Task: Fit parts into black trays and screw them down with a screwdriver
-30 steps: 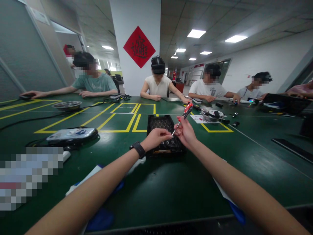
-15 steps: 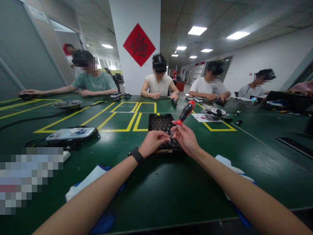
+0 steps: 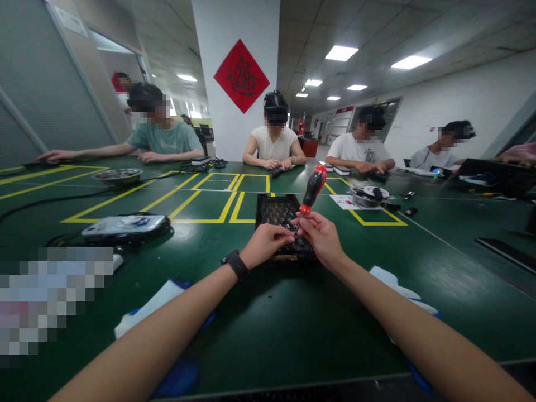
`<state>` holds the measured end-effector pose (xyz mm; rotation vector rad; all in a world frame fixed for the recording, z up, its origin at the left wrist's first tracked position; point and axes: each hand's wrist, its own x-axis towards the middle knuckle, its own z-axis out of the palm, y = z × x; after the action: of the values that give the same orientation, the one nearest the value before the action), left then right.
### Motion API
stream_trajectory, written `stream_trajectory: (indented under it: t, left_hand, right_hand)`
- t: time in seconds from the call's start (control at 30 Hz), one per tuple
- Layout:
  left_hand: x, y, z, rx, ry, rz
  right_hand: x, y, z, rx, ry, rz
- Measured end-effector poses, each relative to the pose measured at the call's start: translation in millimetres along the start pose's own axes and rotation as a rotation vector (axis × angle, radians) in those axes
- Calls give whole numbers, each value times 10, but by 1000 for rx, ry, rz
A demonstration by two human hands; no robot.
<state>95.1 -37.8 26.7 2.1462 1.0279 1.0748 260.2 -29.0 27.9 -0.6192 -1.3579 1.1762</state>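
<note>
At the centre of the frame, the right hand [image 3: 327, 238] is pinching a red-and-black screwdriver [image 3: 314, 187] by its shaft, handle up, over a black tray [image 3: 277, 210] on the tabletop [image 3: 272, 329], while the left hand [image 3: 263, 245] is pressing thumb and finger together by the tip, holding what I cannot tell. They are seemingly aligning something there, the next move probably calling for a steady shaft.

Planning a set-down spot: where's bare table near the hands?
Free: tabletop between the forearms, nearside of the black tray; also between the right-side glove and black bar. Crowded: over the tray, with left hand, right hand and screwdriver.
</note>
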Motion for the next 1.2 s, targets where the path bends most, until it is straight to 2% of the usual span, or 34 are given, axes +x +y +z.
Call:
stream_trajectory:
  t: [0.2,0.47,0.57,0.77,0.9,1.2]
  left_hand:
    - [-6,-6,12,-23,36,-64]
    - [-20,-18,11,112,46,-36]
    - [-17,-23,16,94,20,-19]
    - [-14,-23,28,-93,14,-110]
    - [-11,-25,34,-134,27,-129]
    - [-12,-25,38,-73,69,-50]
  right_hand:
    - [-20,-7,23,-6,64,-38]
    - [-20,-26,36,19,-34,16]
    - [-15,-11,27,0,-67,8]
    - [-22,-2,30,11,34,29]
    - [-34,-34,52,-3,87,54]
    - [-24,-7,42,-16,59,-4]
